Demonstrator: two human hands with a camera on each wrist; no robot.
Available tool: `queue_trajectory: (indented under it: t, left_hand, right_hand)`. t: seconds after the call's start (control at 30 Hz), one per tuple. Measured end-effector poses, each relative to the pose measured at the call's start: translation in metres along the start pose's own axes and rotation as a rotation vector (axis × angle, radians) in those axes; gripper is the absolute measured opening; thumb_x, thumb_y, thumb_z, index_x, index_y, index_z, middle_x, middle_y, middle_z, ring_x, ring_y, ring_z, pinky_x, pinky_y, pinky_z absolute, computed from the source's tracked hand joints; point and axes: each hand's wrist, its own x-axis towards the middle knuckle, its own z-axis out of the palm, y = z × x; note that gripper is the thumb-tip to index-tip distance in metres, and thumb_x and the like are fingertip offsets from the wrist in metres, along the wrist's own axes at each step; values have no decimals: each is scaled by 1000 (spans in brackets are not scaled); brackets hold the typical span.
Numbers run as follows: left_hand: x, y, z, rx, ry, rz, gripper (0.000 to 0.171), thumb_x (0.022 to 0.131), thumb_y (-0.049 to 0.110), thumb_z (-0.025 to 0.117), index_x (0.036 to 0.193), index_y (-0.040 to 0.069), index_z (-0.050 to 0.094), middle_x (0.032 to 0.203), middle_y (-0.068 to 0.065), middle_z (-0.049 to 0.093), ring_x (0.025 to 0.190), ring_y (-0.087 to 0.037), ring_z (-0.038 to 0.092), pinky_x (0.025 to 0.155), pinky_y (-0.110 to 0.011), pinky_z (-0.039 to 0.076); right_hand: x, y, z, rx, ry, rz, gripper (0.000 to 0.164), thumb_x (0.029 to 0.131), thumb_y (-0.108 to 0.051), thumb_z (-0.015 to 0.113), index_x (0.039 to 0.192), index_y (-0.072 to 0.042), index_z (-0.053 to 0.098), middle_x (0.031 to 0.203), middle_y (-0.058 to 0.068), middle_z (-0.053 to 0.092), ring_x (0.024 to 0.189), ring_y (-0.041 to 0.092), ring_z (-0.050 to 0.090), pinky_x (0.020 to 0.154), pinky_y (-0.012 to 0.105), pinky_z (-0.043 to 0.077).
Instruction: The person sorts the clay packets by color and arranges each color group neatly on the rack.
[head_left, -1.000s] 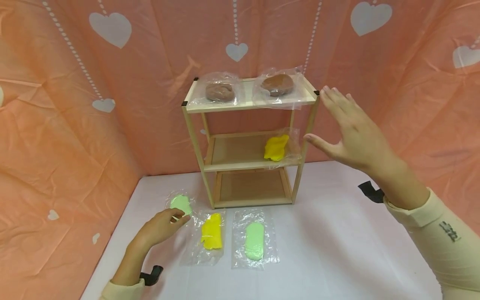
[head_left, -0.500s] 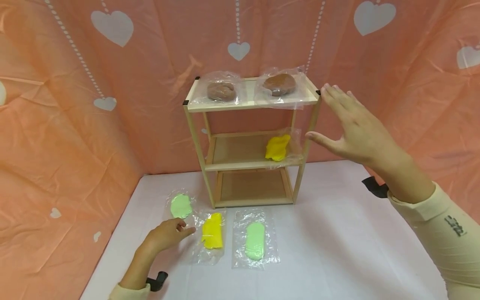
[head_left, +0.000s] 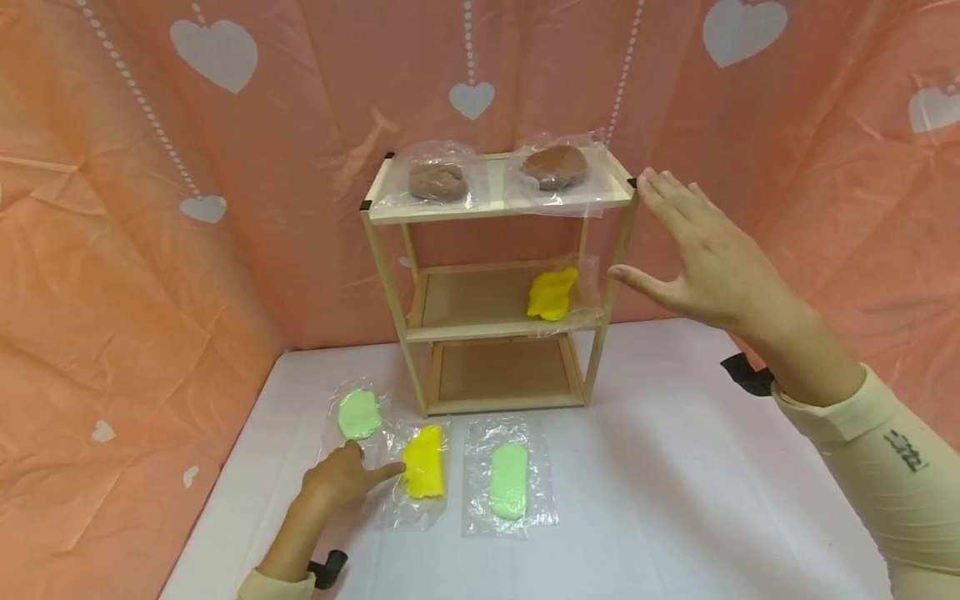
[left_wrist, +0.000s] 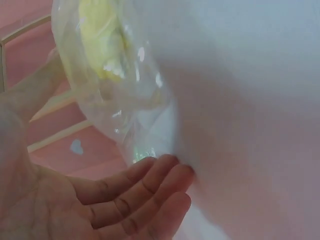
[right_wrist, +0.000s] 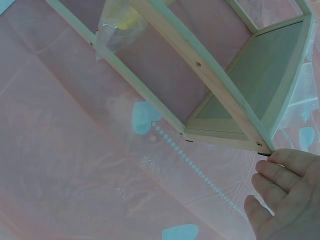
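My left hand [head_left: 341,479] is low at the yellow clay-like slab [head_left: 424,462] in its clear plastic bag [left_wrist: 120,115]. Its thumb reaches to the slab's left edge, and the fingers lie just by the bag's border. Between thumb and fingers there is a wide gap. Raised at the shelf's right side, my right hand [head_left: 705,250] has straight fingers, with the fingertips at the top corner of the wooden shelf [head_left: 495,333]. In the right wrist view those fingertips [right_wrist: 280,156] touch the shelf's black corner cap.
Bagged green slabs lie on the white table, one [head_left: 360,414] behind my left hand and one [head_left: 509,481] right of the yellow slab. Two bagged brown lumps [head_left: 437,182] sit on the shelf's top, and another bagged yellow piece [head_left: 552,294] on its middle board. A pink curtain [head_left: 330,100] hangs behind.
My left hand has moved down and right from beside the rear green slab to the bagged yellow slab, its thumb now stretched out. My right hand has stayed at the shelf corner.
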Motion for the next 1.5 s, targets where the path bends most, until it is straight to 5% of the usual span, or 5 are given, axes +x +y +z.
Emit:
queue_trajectory:
  t: [0.37,0.7,0.9,1.17,1.5]
  left_hand:
    - [3,7,12,-142,29,52,102,86,61,84,146,-10,42,133,-39,63,113,-50,68,87,-66,58]
    - [-2,16,15,-355,24,125,98,82,26,95,151,-6,33,111,-22,69,93,-34,69,86,-54,60]
    - [1,17,20,-391,65,159,95,81,18,95,151,-7,34,111,-22,67,95,-35,67,90,-55,58]
    - [2,19,30,-432,94,173,90,81,10,93,147,-5,35,124,-37,62,117,-53,63,102,-67,54]
    - [1,24,33,-409,114,136,91,81,9,92,151,-2,34,108,-22,65,91,-33,64,84,-52,59]
  right_hand:
    - [1,0,2,0,19,-2,102,96,-45,79,170,-2,23,176,19,24,165,35,19,137,45,9]
    - [0,0,3,-2,27,10,102,95,-44,79,170,-2,24,176,17,24,165,33,19,137,44,9]
    - [-1,1,4,0,31,9,101,95,-44,79,169,-1,24,176,17,24,165,32,19,137,44,9]
    - [-1,0,5,4,25,8,102,96,-45,78,170,-2,23,176,17,23,165,34,19,137,44,9]
    - [0,-1,7,10,31,1,102,95,-44,79,170,-2,23,176,17,23,165,34,19,137,45,10]
